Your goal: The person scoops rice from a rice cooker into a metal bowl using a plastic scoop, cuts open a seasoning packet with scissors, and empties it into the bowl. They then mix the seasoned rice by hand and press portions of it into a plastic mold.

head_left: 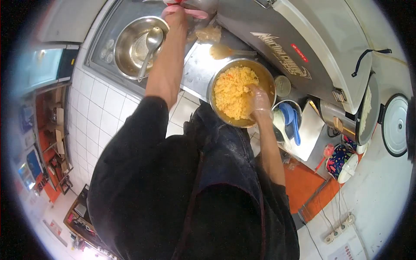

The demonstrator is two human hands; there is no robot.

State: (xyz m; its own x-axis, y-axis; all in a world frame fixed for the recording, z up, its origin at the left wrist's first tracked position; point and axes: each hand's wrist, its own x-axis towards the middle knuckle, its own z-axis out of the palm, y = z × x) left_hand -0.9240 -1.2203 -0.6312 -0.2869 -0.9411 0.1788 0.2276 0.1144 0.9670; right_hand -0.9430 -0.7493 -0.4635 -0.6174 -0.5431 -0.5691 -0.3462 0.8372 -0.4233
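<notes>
My right hand [260,102], in a thin clear plastic glove, is inside a metal pot [273,86], its fingers curled into yellow rice [232,93]. The fingertips are partly buried in the grains. My left hand [175,12] reaches to the top edge of the view, against a pink and red item [197,14] whose kind I cannot make out; its fingers are hidden there. Below my left forearm stands a steel bowl [123,47] with a large metal spoon [152,43] in it. A rice paddle [221,52] lies behind the pot.
Right of the pot is a metal bowl with a blue ladle [287,113] and a pale spoon [279,123]. A large grey appliance [286,43] rises behind. A round lid [395,125] and a power strip [339,228] are at far right.
</notes>
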